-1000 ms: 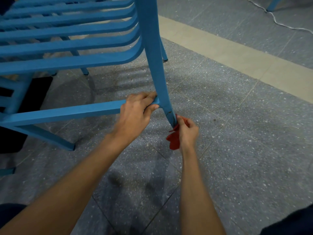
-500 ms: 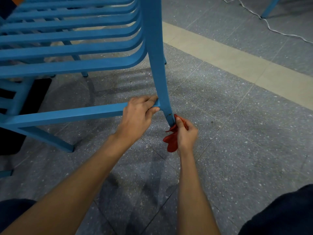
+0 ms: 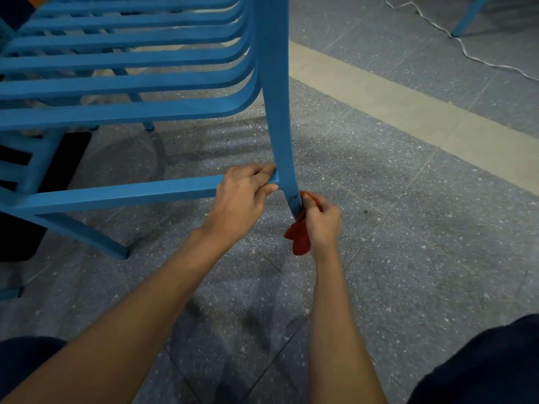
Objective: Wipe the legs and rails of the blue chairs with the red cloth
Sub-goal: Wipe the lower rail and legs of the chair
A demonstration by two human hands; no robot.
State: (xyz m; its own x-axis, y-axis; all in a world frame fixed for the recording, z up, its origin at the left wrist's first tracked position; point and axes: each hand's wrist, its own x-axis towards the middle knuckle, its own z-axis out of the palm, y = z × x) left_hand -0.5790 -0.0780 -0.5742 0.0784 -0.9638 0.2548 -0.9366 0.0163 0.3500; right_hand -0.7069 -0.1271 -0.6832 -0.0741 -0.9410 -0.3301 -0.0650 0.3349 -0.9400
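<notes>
A blue slatted chair (image 3: 131, 83) fills the upper left. Its near leg (image 3: 281, 126) runs down to the floor at the centre. A low side rail (image 3: 122, 193) joins that leg from the left. My left hand (image 3: 245, 196) grips the rail right at the joint with the leg. My right hand (image 3: 320, 223) holds the red cloth (image 3: 299, 237) bunched around the bottom of the leg, close to the floor. The cloth's loose end hangs below my fist, and the leg's foot is hidden behind cloth and hand.
Grey speckled floor tiles (image 3: 408, 243) spread right and toward me, crossed by a beige strip (image 3: 393, 103). A white cable (image 3: 466, 51) trails at top right beside another blue leg (image 3: 468, 16). A dark block (image 3: 61, 176) sits under the chair at left. My knees show at both bottom corners.
My right hand has slid the cloth slightly up the bottom of the leg. My left hand keeps the same grip on the rail. The view shifted a little.
</notes>
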